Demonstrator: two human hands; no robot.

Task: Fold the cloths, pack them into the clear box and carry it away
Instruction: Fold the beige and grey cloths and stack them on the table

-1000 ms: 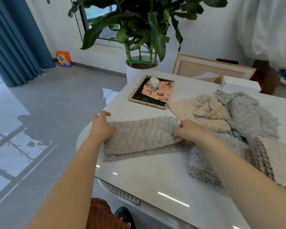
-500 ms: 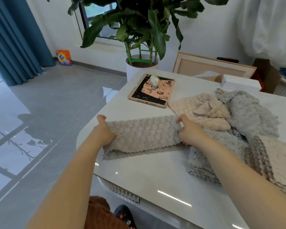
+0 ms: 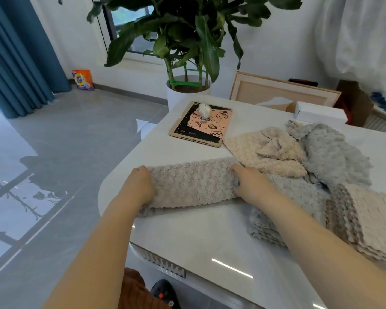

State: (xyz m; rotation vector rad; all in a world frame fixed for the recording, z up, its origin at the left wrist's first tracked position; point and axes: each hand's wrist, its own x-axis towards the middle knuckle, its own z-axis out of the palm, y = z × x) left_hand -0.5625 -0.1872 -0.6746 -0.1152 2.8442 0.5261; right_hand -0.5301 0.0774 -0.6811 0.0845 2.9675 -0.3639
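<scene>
Head view, the only one. Taupe cloth [image 3: 192, 184] lies on the white table [image 3: 198, 237] near its left edge, already doubled into a long strip with a lower layer showing along the near side. Left hand [image 3: 138, 186] holds the strip's left end, fingers curled round it. Right hand [image 3: 252, 186] holds the right end the same way, thumb on top, the other fingertips hidden by the fabric.

Loose cloths [image 3: 299, 152], beige and grey, lie unfolded just behind the right hand. A folded stack [image 3: 370, 219] sits at the far right, and another grey cloth lies under the right forearm. Tablet [image 3: 201, 126] is further back, apart from the strip.

Step, as I read it: mid-fold on this one cloth. Packing not started; the clear box is not in view.

Next move probably calls for bringing one end over to the other, with edges lined up so the plush layers don't skew, then moving it onto the stack. Plenty left to fold.
</scene>
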